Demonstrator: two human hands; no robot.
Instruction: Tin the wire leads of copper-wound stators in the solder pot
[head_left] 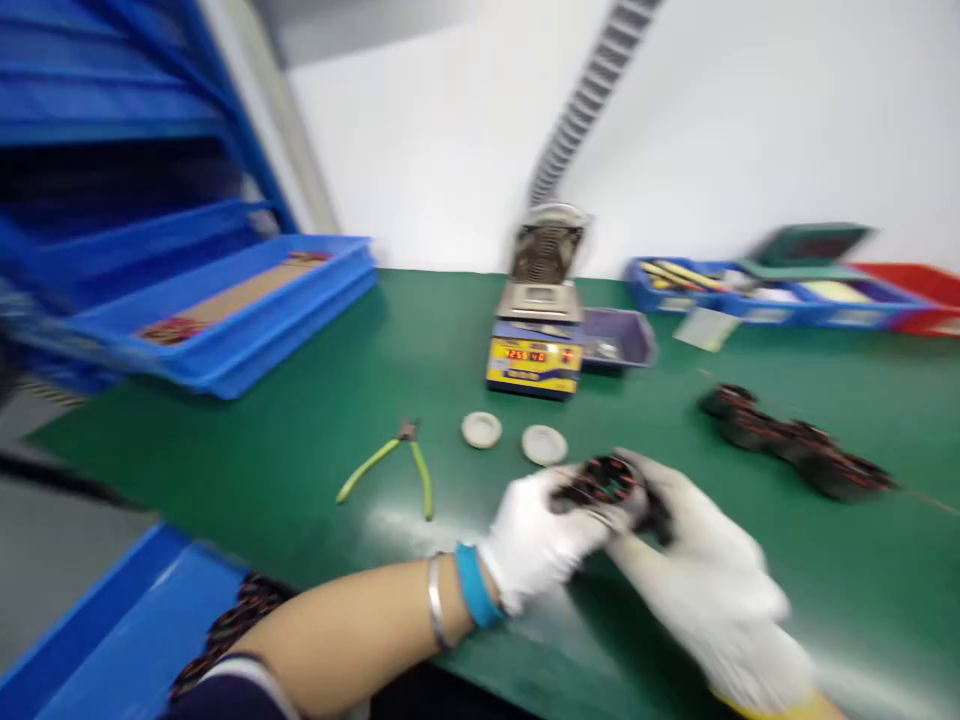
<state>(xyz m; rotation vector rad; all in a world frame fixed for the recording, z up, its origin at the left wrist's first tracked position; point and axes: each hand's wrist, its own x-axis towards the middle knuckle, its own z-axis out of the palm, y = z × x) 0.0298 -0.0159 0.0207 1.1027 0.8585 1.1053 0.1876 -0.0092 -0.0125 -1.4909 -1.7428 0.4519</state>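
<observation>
Both hands wear white gloves and meet over the green table's front part. My left hand is closed on the left side of a dark round coil part with reddish wires. My right hand wraps round the right side of that same part. Beyond the hands lie two small whitish round dishes. Pliers with green handles rest spread open to the left. A row of similar dark coil parts lies to the right.
A yellow-fronted soldering station stands at the back beside a purple tray. Blue bins and a red bin line the back right. Blue trays are at left; another blue bin holds dark coils at lower left.
</observation>
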